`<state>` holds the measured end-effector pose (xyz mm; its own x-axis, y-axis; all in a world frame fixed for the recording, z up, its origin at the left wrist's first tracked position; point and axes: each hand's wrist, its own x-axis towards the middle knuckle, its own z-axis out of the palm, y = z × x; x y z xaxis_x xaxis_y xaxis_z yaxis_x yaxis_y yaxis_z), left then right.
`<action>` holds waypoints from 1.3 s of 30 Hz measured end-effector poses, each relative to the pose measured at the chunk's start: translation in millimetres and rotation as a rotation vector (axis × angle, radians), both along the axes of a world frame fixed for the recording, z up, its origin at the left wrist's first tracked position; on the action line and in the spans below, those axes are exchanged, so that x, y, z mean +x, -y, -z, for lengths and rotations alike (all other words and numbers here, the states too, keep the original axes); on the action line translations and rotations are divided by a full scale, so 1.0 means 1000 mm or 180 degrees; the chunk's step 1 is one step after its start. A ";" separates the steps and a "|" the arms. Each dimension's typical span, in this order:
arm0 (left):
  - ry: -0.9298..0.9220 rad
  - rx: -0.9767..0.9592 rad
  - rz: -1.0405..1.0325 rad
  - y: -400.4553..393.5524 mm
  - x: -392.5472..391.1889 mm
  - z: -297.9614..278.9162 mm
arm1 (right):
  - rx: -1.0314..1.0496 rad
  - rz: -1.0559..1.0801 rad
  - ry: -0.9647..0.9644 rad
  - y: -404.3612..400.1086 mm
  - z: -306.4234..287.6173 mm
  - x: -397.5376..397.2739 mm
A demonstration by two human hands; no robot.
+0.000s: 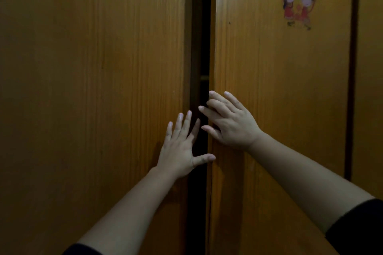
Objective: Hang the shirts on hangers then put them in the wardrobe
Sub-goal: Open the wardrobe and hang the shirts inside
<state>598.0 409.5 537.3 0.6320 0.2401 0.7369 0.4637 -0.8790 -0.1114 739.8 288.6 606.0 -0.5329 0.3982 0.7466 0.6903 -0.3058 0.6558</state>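
Note:
Two tall brown wooden wardrobe doors fill the view, the left door (93,89) and the right door (279,89), with a narrow dark gap (202,47) between them. My left hand (180,147) lies flat with spread fingers on the left door's inner edge, thumb reaching across the gap. My right hand (230,122) rests with straight fingers on the right door's inner edge, fingertips at the gap. Neither hand holds anything. No shirt or hanger is in view; the wardrobe's inside is dark, with only a sliver of a shelf showing.
A cartoon sticker of two figures in red (297,2) is stuck high on the right door. Another door panel (371,68) begins at the far right behind a dark seam.

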 end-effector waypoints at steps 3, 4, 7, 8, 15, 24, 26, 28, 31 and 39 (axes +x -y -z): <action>0.0080 -0.0023 0.0173 0.015 -0.002 0.004 | 0.0105 -0.0062 0.0046 0.017 0.001 -0.006; 0.0106 -0.0037 0.0229 0.021 -0.002 0.006 | 0.0122 -0.0069 0.0065 0.024 0.002 -0.008; 0.0177 -0.0099 0.0438 0.037 -0.002 0.012 | 0.0195 -0.0070 0.0091 0.043 0.003 -0.012; 0.0205 -0.0119 0.0528 0.042 -0.001 0.013 | 0.0230 -0.0077 0.0094 0.049 0.004 -0.013; 0.0356 0.0043 0.1079 0.080 0.004 0.013 | 0.0369 -0.0157 0.0204 0.099 0.007 -0.015; 0.0366 0.0329 0.1180 0.142 -0.001 0.004 | 0.0377 0.0455 0.0421 0.175 0.006 -0.017; 0.0369 0.0328 0.1172 0.159 0.000 0.005 | 0.0367 0.0519 0.0373 0.195 0.007 -0.019; 0.0370 0.0299 0.1192 0.179 0.002 0.006 | 0.0334 0.0586 0.0291 0.215 0.008 -0.021; 0.0346 0.0248 0.1237 0.211 0.005 0.006 | 0.0282 0.0700 0.0212 0.249 0.009 -0.021; 0.0156 0.0244 0.1506 0.304 0.033 0.010 | 0.0268 0.1132 -0.0128 0.352 0.020 -0.010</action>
<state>630.7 105.2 527.2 0.6229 -0.1217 0.7728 0.0210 -0.9849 -0.1721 729.5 -63.2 586.5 -0.3419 0.4896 0.8021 0.5557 -0.5831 0.5927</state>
